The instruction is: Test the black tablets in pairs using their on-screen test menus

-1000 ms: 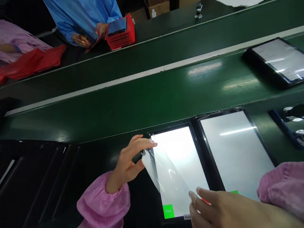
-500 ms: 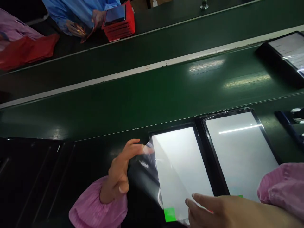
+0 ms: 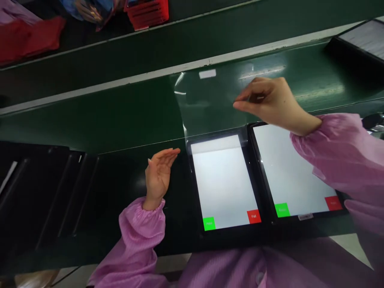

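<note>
My right hand (image 3: 274, 100) is raised over the far side of the tablets, thumb and fingertips pinched on the edge of a clear plastic film (image 3: 207, 100). The film hangs over the far edge of the left tablet (image 3: 225, 182) and the green surface beyond, with a small white label (image 3: 207, 74) near its far end. On the tablet's white screen are a green box and a red "Fail" box. My left hand (image 3: 159, 174) is open just left of that tablet, fingers together and palm turned inward, holding nothing. The right tablet (image 3: 295, 176) lies alongside, partly hidden by my right sleeve.
Dark flat panels or tablets (image 3: 45, 192) lie at the left. A black device with a pale screen (image 3: 364, 42) rests at the far right. Across the green bench (image 3: 129, 116), red pouches (image 3: 150, 14) are stacked near a co-worker's hand (image 3: 88, 10), with red material (image 3: 33, 38) at far left.
My right hand has moved from the near edge of the left tablet up and away, peeling the film back toward the far side. My left hand has come off the film's edge. The view has tilted down.
</note>
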The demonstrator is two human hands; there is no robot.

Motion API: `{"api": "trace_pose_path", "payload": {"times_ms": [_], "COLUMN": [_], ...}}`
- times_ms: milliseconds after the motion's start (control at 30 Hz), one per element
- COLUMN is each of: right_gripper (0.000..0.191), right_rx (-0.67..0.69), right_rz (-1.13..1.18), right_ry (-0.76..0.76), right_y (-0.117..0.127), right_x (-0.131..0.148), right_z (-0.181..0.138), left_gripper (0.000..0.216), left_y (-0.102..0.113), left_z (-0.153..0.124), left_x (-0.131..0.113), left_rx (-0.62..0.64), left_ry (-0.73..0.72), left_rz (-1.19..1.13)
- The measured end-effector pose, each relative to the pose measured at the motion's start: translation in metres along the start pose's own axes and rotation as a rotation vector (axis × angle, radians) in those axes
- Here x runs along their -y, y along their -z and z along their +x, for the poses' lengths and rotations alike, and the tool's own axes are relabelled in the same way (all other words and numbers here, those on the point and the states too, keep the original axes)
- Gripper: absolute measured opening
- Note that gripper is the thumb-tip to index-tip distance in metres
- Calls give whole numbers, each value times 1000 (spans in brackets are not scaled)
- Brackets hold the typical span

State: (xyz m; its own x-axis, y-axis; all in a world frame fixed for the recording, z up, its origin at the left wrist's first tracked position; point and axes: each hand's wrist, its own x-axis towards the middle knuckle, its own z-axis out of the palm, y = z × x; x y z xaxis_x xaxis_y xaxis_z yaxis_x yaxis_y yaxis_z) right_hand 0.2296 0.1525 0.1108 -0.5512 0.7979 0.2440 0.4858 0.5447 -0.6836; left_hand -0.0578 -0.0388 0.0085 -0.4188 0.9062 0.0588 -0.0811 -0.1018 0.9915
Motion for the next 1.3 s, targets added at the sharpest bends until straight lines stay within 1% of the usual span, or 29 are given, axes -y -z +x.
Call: {"api": "trace_pose_path", "payload": {"times_ms": [67, 133, 200, 233, 300, 367, 400, 467, 533, 567, 633, 667, 700, 733, 767, 800, 867, 933, 1000, 1033, 1100, 1200, 1300], "right_gripper": [29, 37, 34, 31, 23, 17, 15, 13, 16, 21, 35, 40, 42, 40, 38, 35, 34, 36, 39, 38, 32, 24, 22], "right_rx": [-21, -19, -31, -36, -36, -20, -1, 44, 122, 183, 336, 409, 474, 509, 536, 512, 374, 208, 133, 121, 84, 28, -3], "right_rz": [20, 57, 95, 117, 151, 171, 173, 177, 166, 139, 34, -30, -86, -109, -108, -106, -152, -316, -478, -520, -508, -474, -506], "right_ry": [-81, -111, -125, -133, -145, -136, -120, -75, -39, -19, 59, 132, 208, 289, 337, 368, 412, 467, 514, 520, 493, 414, 382], "right_y": [5, 7, 8, 8, 8, 9, 8, 5, -2, -5, -9, -8, -5, 0, 6, 13, 26, 35, 39, 40, 41, 42, 39], "right_x": [7, 17, 27, 31, 37, 39, 39, 38, 38, 39, 46, 51, 56, 60, 62, 63, 59, 50, 42, 39, 34, 32, 28], "right_z": [-2, -9, -17, -21, -30, -39, -45, -61, -84, -98, -130, -146, -162, -177, -189, -199, -213, -219, -223, -225, -228, -231, -231], "left_gripper": [56, 46, 40, 41, 57, 82, 92, 101, 102, 100, 97, 97, 97, 98, 98, 95, 79, 58, 43, 41, 49, 61, 59], "left_y": [6, 11, 14, 14, 11, 5, 1, -6, -12, -14, -18, -20, -21, -21, -21, -21, -20, -19, -17, -15, -11, -6, -4], "left_z": [-23, -49, -78, -94, -125, -156, -170, -193, -208, -213, -217, -217, -216, -214, -213, -211, -208, -206, -202, -199, -190, -174, -161], "left_x": [-1, -2, -2, -3, -3, -3, -4, -3, -3, -3, -4, -5, -6, -8, -10, -13, -18, -25, -32, -35, -40, -41, -36], "left_rx": [0, 27, 86, 129, 230, 317, 342, 345, 307, 287, 246, 226, 208, 196, 195, 210, 247, 271, 267, 261, 242, 231, 254], "left_ry": [16, 29, 37, 22, -28, -68, -71, -56, -44, -42, -72, -108, -156, -207, -255, -296, -364, -429, -499, -525, -543, -511, -488], "left_rz": [38, 82, 129, 148, 173, 200, 221, 260, 281, 291, 318, 338, 365, 403, 461, 543, 772, 1005, 1141, 1161, 1142, 1133, 1189]}}
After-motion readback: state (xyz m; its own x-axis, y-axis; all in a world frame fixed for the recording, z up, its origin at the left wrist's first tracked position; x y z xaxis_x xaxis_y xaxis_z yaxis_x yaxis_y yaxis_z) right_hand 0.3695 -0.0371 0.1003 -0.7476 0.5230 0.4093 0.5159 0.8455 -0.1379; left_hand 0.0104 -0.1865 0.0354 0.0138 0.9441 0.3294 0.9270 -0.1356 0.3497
